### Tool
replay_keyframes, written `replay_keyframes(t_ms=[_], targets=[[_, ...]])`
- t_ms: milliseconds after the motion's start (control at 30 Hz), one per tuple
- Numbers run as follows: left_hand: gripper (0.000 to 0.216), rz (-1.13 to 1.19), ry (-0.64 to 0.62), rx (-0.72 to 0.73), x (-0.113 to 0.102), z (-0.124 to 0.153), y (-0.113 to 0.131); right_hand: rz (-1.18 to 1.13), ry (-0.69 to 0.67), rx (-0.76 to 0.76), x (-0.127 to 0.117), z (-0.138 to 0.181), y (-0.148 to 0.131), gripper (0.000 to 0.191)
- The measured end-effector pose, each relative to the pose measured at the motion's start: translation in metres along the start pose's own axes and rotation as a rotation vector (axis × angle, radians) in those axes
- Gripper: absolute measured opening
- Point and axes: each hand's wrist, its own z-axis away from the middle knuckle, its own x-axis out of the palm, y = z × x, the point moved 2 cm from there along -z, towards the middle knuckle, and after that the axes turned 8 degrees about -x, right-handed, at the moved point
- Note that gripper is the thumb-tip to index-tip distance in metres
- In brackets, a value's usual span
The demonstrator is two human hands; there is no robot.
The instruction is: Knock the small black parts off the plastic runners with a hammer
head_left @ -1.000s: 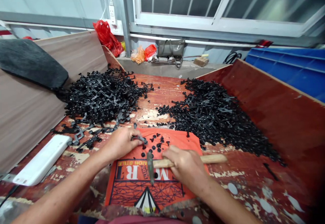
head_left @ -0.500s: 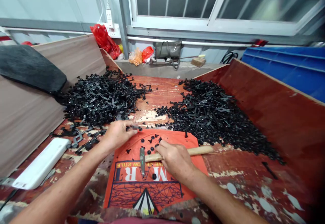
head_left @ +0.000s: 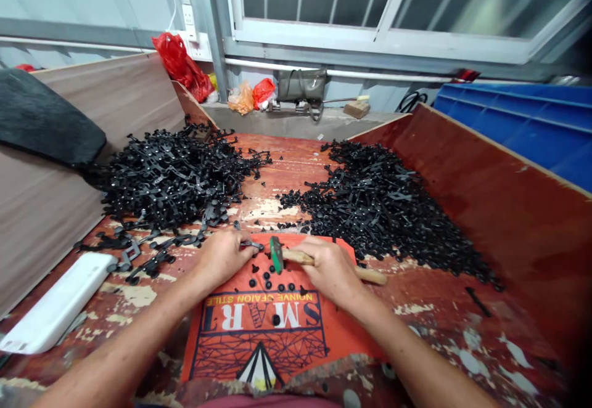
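Observation:
My right hand (head_left: 330, 267) is wrapped round the wooden handle of a hammer (head_left: 296, 257), whose greenish metal head is just right of my left fingers. Between the fingertips of my left hand (head_left: 226, 255) is a small black metal linkage piece (head_left: 252, 245), its end sticking out toward the hammer head. Both hands are over an orange printed cloth or bag (head_left: 259, 355) lying on the table. Several small black round caps (head_left: 281, 287) lie on it below the hammer. My left fingers partly hide the linkage piece.
A heap of black linkage parts (head_left: 171, 177) lies to the left, and another black pile (head_left: 374, 201) to the right. A white power bank-like box (head_left: 60, 300) is at the left. Wooden boards (head_left: 490, 174) wall both sides; a blue crate (head_left: 518, 124) stands beyond the right one.
The hammer was lying on the orange cloth under my right hand; now it is gripped and raised, its head near my left fingers. My left hand has shifted slightly, still pinching the linkage piece.

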Motion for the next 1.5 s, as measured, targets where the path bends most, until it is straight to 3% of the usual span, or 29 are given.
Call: replay_keyframes(t_ms=[100,200,367,533,767,900,1033,1167,1267,1367,1500], targets=[[0.028,-0.056,0.047,-0.044,0.006,0.006,0.004,0.010,-0.010,0.000,0.010,-0.009,-0.007,0.022],[0.027,0.061,0.069,-0.032,0.004,0.010,0.000,0.034,-0.009,0.019,0.018,-0.010,-0.012,0.019],[0.031,0.331,0.199,-0.169,-0.016,0.019,-0.036,0.048,0.018,0.081,0.017,-0.005,-0.005,0.020],[0.036,0.421,0.044,-0.186,-0.007,0.042,-0.057,-0.036,0.022,0.083,0.005,0.000,0.004,0.013],[0.030,0.248,-0.016,-0.184,0.016,0.057,-0.051,-0.098,0.006,0.130,-0.012,0.039,0.015,0.027],[0.032,0.230,0.032,-0.178,0.012,0.055,-0.039,-0.066,-0.036,0.095,-0.003,0.056,0.000,0.019],[0.032,0.149,0.061,-0.151,0.009,0.056,-0.029,-0.005,-0.054,0.056,0.009,0.060,-0.014,0.025],[0.028,0.138,0.107,-0.144,0.017,0.065,-0.029,0.098,-0.103,-0.043,0.017,0.072,-0.018,0.029],[0.024,0.168,0.102,-0.049,0.026,0.076,-0.033,0.040,-0.116,-0.082,0.015,0.083,-0.015,0.035],[0.021,0.231,0.077,0.011,0.030,0.083,-0.038,-0.077,-0.041,-0.015,0.006,0.082,-0.006,0.041],[0.022,0.351,0.170,-0.069,0.017,0.077,-0.035,-0.144,0.033,0.069,-0.008,0.053,0.007,0.035]])
